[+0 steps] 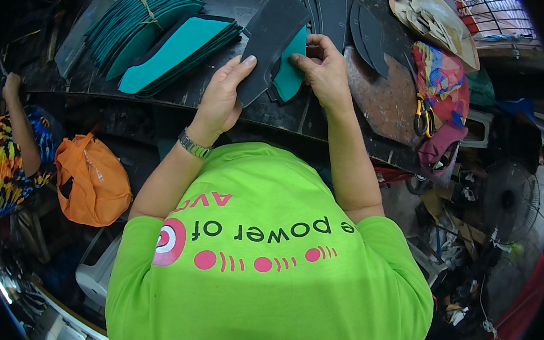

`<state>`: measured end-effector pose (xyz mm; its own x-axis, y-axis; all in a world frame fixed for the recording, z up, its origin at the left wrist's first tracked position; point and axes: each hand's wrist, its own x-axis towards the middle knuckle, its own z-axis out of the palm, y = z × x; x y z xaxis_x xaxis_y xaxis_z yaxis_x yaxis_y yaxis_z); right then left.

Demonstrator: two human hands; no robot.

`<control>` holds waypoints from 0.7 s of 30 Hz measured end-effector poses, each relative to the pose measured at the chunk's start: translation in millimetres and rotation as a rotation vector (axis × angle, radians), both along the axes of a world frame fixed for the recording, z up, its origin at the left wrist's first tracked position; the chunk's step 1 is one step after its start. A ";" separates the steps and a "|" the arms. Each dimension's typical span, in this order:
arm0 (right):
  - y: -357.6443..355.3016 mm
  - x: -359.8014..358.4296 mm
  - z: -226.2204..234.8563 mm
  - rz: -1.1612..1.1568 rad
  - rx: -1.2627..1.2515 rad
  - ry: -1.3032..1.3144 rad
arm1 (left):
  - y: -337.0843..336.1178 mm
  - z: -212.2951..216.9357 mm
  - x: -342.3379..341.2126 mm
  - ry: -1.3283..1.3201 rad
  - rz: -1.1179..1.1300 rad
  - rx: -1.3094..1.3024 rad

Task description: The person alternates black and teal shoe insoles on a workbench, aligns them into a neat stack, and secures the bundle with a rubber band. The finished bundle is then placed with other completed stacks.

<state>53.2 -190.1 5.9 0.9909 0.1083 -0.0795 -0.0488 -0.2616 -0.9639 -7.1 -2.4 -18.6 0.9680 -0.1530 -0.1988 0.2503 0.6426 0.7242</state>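
Over the front of the dark worktable, my left hand (221,99) grips a long black cut panel (273,39), thumb on top near its lower end. My right hand (323,72) pinches the edge of a teal cut panel (289,75), which lies partly behind the black one. The black panel hides much of the teal one. Left of my hands lies a stack of teal panels with dark undersides (178,51). Behind that stack is a thick bundle of teal pieces (140,22), tied with a band. Loose black panels (329,15) and curved black pieces (367,38) lie beyond my right hand.
A brown board (386,102) lies on the worktable (185,101) at right. Near it are yellow-handled scissors (425,117), patterned cloth (442,75) and a box of pale scraps (473,55). An orange bag (95,185) hangs at left beside another person (10,162). A fan (509,201) stands far right.
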 end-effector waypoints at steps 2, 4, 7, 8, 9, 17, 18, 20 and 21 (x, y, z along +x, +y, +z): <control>3.5 -2.7 -2.2 -0.009 -0.003 -0.072 | 0.0 -2.2 0.5 -0.014 -0.026 0.004; 7.9 -6.5 -5.5 -0.020 -0.008 -0.124 | 0.1 -3.9 0.1 -0.017 -0.045 -0.019; 13.9 -11.8 -9.3 -0.054 -0.085 -0.206 | 0.7 -5.2 -0.3 -0.032 -0.046 -0.049; 14.3 -12.5 -9.3 -0.071 -0.088 -0.197 | 0.7 -5.3 -0.8 -0.038 -0.034 -0.041; 13.5 -12.1 -8.7 -0.074 0.055 -0.208 | 0.6 -5.1 -1.4 -0.053 -0.020 -0.054; -45.8 9.9 14.8 -0.241 0.677 -0.214 | -4.1 8.2 -8.5 0.092 -0.128 -0.400; -51.5 10.5 15.5 -0.242 0.690 -0.199 | -7.5 10.5 -8.0 0.165 -0.178 -0.561; -59.0 10.0 15.6 -0.258 0.713 -0.163 | -17.9 13.7 -6.8 0.281 -0.273 -0.864; -60.8 9.3 15.2 -0.256 0.715 -0.150 | -25.4 14.4 -5.2 0.322 -0.320 -1.007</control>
<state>62.5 -251.0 21.1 0.9866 -0.1516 0.0606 0.1209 0.4285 -0.8954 -12.3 -27.8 -4.2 0.7801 -0.6208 -0.0780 0.5934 0.7736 -0.2223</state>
